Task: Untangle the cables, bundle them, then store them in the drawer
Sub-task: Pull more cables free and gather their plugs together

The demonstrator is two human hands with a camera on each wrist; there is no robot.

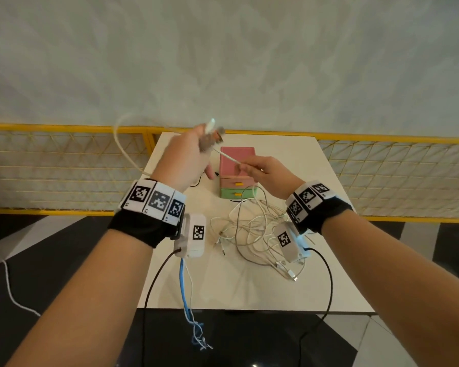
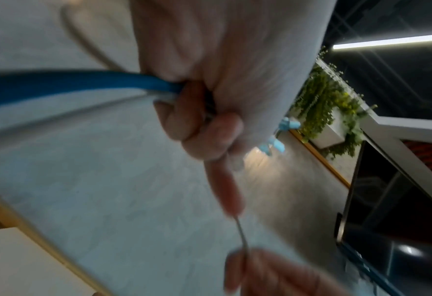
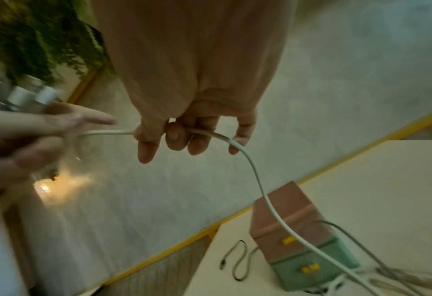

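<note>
white cable [image 1: 229, 156] | left hand [image 1: 186, 157] grips plugs | right hand [image 1: 263, 172] pinches it above table [image 1: 329, 260]

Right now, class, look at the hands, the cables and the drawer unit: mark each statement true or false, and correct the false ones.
1. The left hand holds cable plugs raised above the table. True.
2. The right hand is empty. False: it pinches a white cable.
3. All cables are bundled. False: a tangled pile lies loose on the table.
4. The drawer unit has a pink top and a green bottom drawer. True.
5. A drawer stands open. False: both look closed.
</note>
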